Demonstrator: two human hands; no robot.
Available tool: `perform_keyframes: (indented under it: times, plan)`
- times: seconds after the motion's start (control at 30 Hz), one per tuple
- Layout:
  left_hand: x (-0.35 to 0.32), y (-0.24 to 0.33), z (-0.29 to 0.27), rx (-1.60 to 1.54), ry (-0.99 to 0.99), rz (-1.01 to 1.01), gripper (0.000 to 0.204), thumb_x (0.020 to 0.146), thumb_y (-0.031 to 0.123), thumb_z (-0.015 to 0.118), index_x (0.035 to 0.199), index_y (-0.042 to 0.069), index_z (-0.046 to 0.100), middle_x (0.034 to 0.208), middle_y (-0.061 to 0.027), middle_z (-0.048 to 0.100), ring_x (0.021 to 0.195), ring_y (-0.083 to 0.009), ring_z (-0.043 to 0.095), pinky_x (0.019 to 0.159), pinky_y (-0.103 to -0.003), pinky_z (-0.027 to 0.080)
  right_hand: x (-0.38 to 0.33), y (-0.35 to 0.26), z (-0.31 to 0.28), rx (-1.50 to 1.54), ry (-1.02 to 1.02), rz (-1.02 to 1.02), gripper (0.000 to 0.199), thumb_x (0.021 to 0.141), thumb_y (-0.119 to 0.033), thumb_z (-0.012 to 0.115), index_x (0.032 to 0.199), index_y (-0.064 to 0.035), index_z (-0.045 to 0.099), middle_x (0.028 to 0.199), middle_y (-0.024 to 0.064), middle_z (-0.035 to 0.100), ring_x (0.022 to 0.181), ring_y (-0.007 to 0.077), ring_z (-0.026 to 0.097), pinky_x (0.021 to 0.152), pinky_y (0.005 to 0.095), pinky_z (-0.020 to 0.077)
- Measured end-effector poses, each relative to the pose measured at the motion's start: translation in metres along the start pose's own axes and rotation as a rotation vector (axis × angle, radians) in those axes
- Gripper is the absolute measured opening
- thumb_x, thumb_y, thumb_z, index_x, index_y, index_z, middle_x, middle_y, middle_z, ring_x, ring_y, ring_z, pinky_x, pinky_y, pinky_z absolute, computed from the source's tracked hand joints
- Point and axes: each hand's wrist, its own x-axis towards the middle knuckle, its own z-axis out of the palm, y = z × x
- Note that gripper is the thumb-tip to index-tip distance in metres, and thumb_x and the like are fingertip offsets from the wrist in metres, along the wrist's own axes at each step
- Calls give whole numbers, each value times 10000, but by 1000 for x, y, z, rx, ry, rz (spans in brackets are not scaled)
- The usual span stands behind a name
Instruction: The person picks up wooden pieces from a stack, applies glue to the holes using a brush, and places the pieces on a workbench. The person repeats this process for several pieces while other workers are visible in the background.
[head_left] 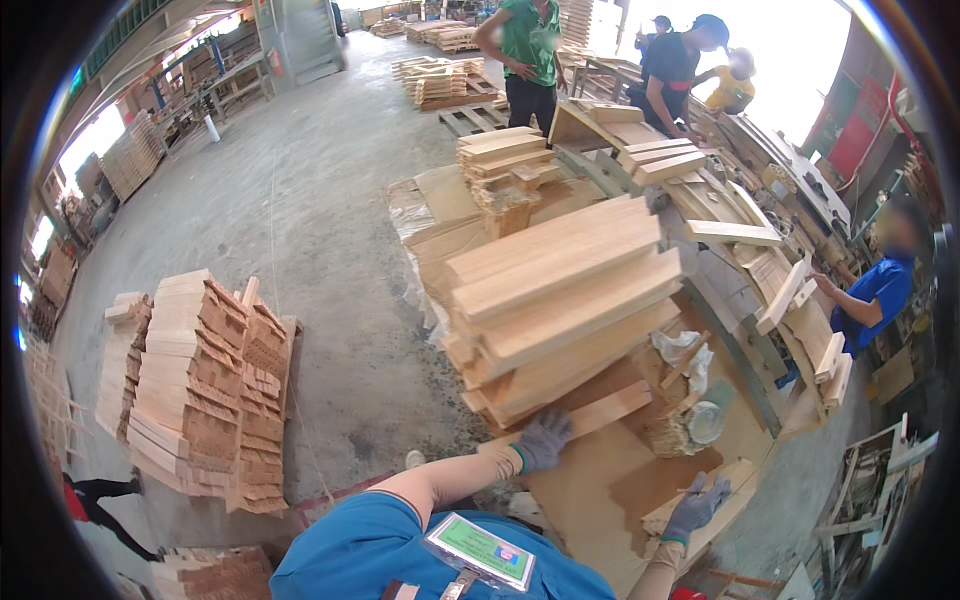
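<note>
My left hand point(543, 440), in a grey glove, is closed over a wooden board point(612, 405) beside the near end of a tall board stack point(560, 300). Farther right, my gloved right hand point(697, 508) lies on a low pile of boards point(738, 492), its fingers spread apart. Between the hands is a brown sheet point(590, 495). A clear round container point(706, 422) stands on a rough wooden block point(672, 437), with crumpled white plastic point(684, 352) just beyond it.
A long bench with loose boards point(735, 232) curves along the right, where a person in blue point(880, 295) handles wood. Several other people stand at the back. Large board stacks point(200, 390) stand on the floor at left, and a smaller stack point(507, 165) lies ahead.
</note>
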Motion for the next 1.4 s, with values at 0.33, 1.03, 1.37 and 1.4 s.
perform_keyframes:
  times: [0.33,1.03,1.37,1.4]
  plan:
    - [-171,-196,-108,-675,-347,-277,452,909,410,517,1257,121,533,1177,-163,592,1057,-366,585,887,-461,473,67,-330,68,459,-26,-255,571,913,-262,651,1360,16,429,1424,210,429,1326,324,406,1068,396,365]
    - [-30,-511,-153,-801,83,-692,704,804,374,729,1330,-20,475,1256,-219,573,1140,-309,579,963,-397,455,115,-427,140,430,-187,-262,759,816,-250,746,1417,23,370,1455,203,399,1394,347,309,1138,404,270]
    - [160,-617,-191,-431,112,-374,1046,707,553,750,1458,1,277,1470,-250,321,1355,-388,333,1101,-440,305,117,-434,136,384,-161,-139,724,777,-185,772,1356,80,428,1422,225,437,1368,331,370,1123,392,303]
    - [181,-627,-193,-408,104,-328,1120,671,607,744,1485,36,229,1491,-277,258,1378,-419,275,1131,-474,229,118,-434,137,422,-136,-109,698,782,-165,764,1349,77,438,1418,222,445,1352,323,397,1107,382,330]
